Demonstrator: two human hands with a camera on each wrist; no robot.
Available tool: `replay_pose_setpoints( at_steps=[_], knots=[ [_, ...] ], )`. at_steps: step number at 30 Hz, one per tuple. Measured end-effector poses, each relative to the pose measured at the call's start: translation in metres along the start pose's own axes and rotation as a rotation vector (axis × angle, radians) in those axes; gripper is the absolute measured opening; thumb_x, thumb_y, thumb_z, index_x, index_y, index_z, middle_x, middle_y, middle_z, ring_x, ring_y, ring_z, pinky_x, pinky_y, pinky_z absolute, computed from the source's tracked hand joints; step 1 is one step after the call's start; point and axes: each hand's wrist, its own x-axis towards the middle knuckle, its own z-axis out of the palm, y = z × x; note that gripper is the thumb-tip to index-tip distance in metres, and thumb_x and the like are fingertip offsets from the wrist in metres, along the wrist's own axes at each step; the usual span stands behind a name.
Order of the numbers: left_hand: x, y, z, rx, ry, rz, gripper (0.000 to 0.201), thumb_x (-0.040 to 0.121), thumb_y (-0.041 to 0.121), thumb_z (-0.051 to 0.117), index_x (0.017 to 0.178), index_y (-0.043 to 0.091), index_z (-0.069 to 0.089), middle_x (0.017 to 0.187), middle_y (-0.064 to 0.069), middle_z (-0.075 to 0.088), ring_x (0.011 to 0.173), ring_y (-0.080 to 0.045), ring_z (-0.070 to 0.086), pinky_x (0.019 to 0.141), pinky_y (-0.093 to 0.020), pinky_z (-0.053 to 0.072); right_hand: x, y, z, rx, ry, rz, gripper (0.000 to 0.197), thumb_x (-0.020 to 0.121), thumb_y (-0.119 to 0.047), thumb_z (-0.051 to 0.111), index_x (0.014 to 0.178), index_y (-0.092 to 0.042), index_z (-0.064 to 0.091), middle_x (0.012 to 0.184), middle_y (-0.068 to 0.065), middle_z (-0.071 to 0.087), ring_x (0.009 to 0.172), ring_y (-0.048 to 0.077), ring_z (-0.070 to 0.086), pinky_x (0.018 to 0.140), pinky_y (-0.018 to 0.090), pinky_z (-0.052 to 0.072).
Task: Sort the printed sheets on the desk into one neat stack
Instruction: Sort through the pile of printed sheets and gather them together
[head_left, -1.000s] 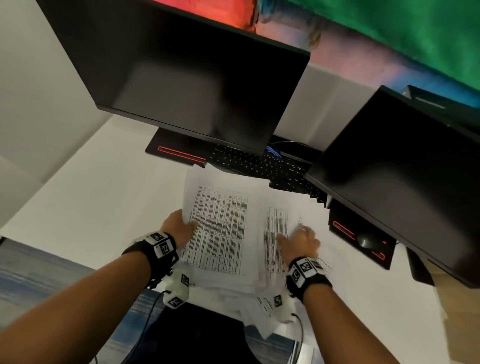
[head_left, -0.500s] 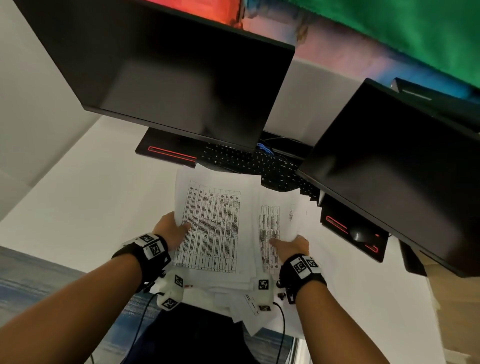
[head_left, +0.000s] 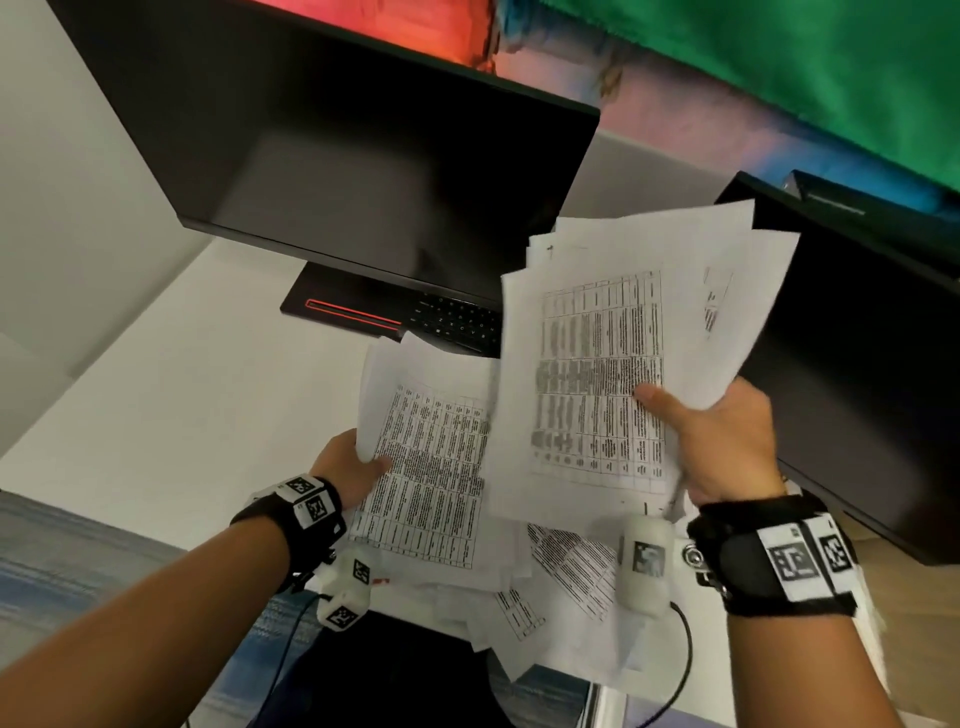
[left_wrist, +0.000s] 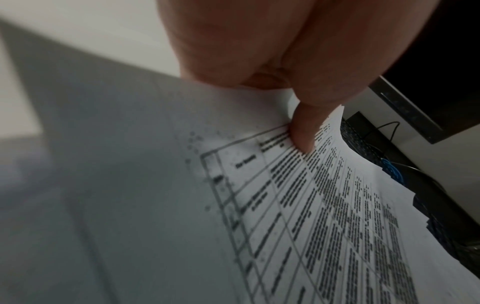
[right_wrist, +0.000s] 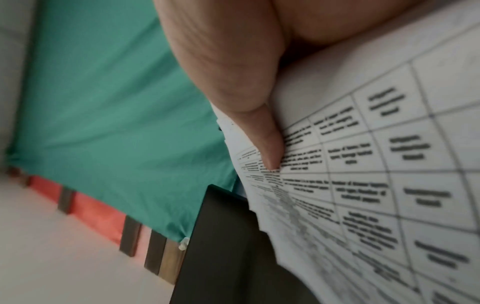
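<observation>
A dark monitor (head_left: 337, 150) stands at the back of the white counter (head_left: 171, 374), its black base (head_left: 332, 306) marked with a red strip. A black keyboard (head_left: 457, 322) lies just beside the base, partly under the screen. A second dark monitor (head_left: 857, 338) stands to the right. Green cloth (head_left: 779, 57) hangs behind them, next to an orange-red patch (head_left: 415, 21).
</observation>
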Motion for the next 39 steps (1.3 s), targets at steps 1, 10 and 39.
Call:
replay_pose_setpoints(
  at_steps=[1,10,39],
  knots=[
    [-0.002,0.001,0.001,-0.011,-0.002,-0.004,0.025,0.094,0.02,0.066,0.115,0.008,0.063,0.097,-0.007,0.069,0.079,-0.021,0.062,0.06,-0.025,0.043,0.002,0.01,0.004,0.043,-0.014,0.061,0.033,0.078,0.0,0.079,0.107,-0.013,0.071,0.097,0.001,0.078,0.086,0.017,0.076,0.075,0.033,0.06],
    [0.004,0.002,-0.003,-0.204,-0.037,-0.14,0.076,0.101,0.055,0.02,0.128,-0.009,0.053,0.128,-0.03,0.06,0.117,-0.042,0.059,0.098,-0.041,0.043,0.022,0.169,0.075,-0.28,-0.031,0.532,0.073,0.072,-0.03,0.084,0.134,-0.016,0.048,0.129,0.008,0.063,0.102,0.025,0.061,0.088,0.036,0.049],
    [0.013,-0.007,0.002,0.073,0.023,-0.054,0.04,0.098,0.021,0.057,0.13,0.003,0.043,0.118,-0.015,0.062,0.094,-0.026,0.055,0.08,-0.035,0.042,0.029,0.175,-0.025,-1.18,-0.084,0.217,0.039,0.091,-0.026,0.064,0.128,-0.016,0.06,0.128,0.013,0.06,0.11,0.036,0.063,0.095,0.041,0.051]
  ],
)
